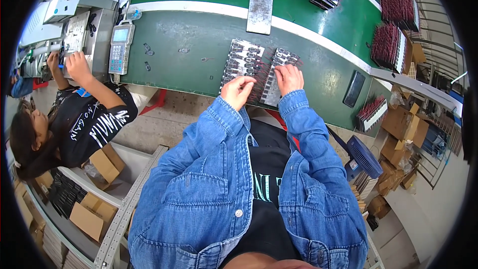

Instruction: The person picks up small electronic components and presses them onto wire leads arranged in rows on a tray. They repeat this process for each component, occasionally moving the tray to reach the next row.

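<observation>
Two flat boards lie side by side on the green workbench before me, both lined with rows of small black parts with thin red wires. My left hand [237, 92] is at the near right part of the left board [241, 60], thumb and fingers pinched together by the red wires [260, 79]. My right hand [290, 78] rests over the right board [271, 87], its fingertips closed at one row of black parts. What either pinch holds is too small to make out. Some of both boards is hidden under my hands.
A worn metal plate [260, 9] lies beyond the boards. Loose black parts [148, 50] are scattered to the left, near a grey keypad device [120, 50]. A phone [354, 88] lies at right, near stacked wired boards [391, 50]. A co-worker [94, 119] works at far left.
</observation>
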Demonstrator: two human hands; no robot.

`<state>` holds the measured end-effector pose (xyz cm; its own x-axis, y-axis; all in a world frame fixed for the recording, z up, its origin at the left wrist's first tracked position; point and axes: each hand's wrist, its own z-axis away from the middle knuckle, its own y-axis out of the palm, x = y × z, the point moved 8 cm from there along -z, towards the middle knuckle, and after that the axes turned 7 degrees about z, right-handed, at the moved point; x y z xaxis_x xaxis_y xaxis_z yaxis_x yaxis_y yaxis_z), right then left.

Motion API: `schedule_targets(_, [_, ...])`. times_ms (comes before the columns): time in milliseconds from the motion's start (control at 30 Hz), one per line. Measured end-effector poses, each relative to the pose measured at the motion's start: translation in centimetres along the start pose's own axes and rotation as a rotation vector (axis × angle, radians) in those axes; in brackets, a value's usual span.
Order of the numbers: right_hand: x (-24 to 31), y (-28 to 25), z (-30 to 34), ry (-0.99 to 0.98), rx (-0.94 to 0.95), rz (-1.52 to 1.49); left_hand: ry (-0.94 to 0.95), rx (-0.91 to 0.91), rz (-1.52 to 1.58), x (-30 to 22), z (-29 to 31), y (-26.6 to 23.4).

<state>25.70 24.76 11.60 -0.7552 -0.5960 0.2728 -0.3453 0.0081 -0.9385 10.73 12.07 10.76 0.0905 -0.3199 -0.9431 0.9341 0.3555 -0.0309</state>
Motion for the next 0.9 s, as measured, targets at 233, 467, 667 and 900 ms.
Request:
schedule_targets(233, [0.9,1.4,0.7,-0.088,0.109,0.129,0.083,-0.392,-0.113,3.5,-1.3,-10.3])
schedule_targets(467, [0.9,1.7,0.0,-0.018,0.218,0.097,0.180,-0.736,-0.508,3.5,-3.3,-19.9])
schedule_targets(667, [1.2,1.9,0.5,-0.063,0.198,0.079,0.320,-0.527,-1.034,2.8,-6.5,-19.2])
schedule_targets(900, [0.4,-1.2,1.0,0.167,0.074,-0.300,0.360,-0.480,-0.965,2.3,-6.7,-19.4])
